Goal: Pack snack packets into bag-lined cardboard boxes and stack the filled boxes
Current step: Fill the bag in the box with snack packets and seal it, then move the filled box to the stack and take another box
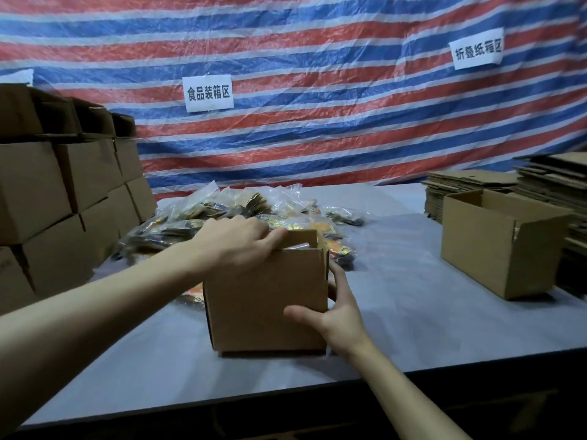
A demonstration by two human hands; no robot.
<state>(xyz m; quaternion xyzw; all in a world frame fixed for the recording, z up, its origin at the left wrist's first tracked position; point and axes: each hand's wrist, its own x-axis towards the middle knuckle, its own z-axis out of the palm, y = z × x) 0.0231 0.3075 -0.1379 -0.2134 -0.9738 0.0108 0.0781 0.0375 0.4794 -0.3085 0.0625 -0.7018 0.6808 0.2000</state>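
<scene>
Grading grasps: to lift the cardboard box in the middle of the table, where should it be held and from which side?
Likely its two side walls, low, from left and right: the cardboard box stands upright, its top flaps look loose, and snack packets crowd its far side.

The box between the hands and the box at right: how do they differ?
The near box is held, left hand on its top flap, right hand against its side; the right box is untouched, top open; near box sits by snack packets, right box by flat cardboard. Both are brown.
</scene>
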